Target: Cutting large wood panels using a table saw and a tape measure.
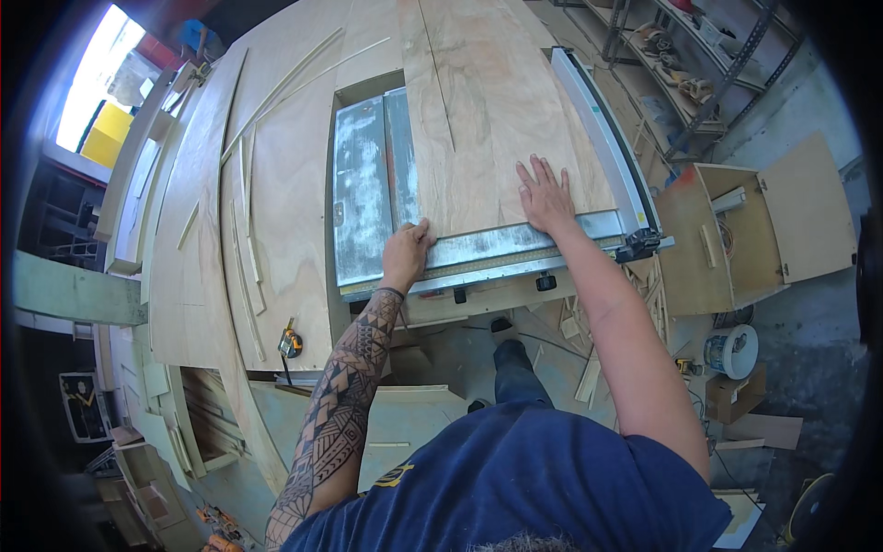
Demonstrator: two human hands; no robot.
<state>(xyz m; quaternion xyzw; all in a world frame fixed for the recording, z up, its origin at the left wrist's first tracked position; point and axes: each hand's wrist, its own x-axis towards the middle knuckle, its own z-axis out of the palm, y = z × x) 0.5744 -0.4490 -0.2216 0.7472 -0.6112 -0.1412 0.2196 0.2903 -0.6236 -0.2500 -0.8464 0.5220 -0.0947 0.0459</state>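
Note:
A wide plywood sheet (497,120) lies over the metal saw table (359,184), its right edge close along the long aluminium fence (602,138). At the sheet's near left corner, my left hand (406,255) has its fingers curled closed on the edge. My right hand (546,195) rests flat on top of the sheet near the fence, fingers stretched out. Along the table's near edge runs a metal rail (487,273) with a yellow scale and black knobs below it. No blade can be seen.
Thin wood strips (246,258) and a yellow-black tape measure (290,342) lie on the wooden worktop to the left. An open wooden cabinet (713,244), a white bucket (733,351) and metal shelves (685,69) stand at right. Offcuts (589,373) litter the floor. Another person (198,39) is at far left.

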